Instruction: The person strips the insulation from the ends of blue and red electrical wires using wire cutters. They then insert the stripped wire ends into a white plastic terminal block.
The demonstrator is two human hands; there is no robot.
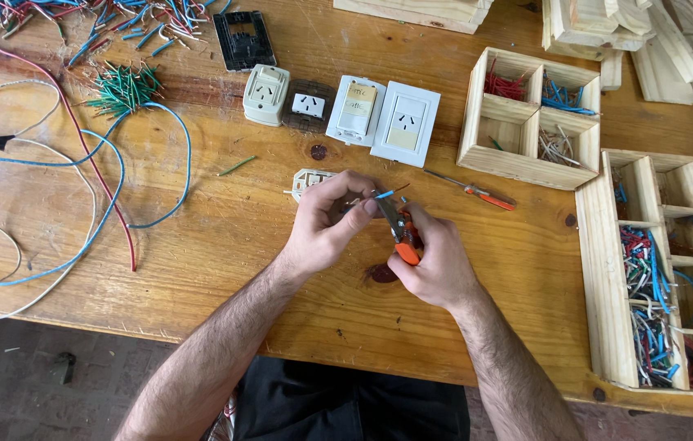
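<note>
From the head camera I saw my left hand [332,222] pinching a short blue wire [385,194] between thumb and fingertips, held just above the wooden table [240,229] near its middle. My right hand [436,257] was closed around orange-handled pliers [399,233], their dark tip set against the wire — whether the tip had bitten into it I could not tell. Just behind my left hand lay a small pale socket part [309,180], partly hidden by my fingers.

Further back stood a row of wall sockets [342,110], and a small screwdriver [473,190] with an orange handle lay just to the right of the wire. A square wooden box [526,114] with four compartments held red, blue and pale wire pieces; a longer wooden tray [608,278] at the right edge held mixed offcuts. Long blue, red and white cables [77,188] looped across the left side — near a heap of green wire pieces [123,88].
</note>
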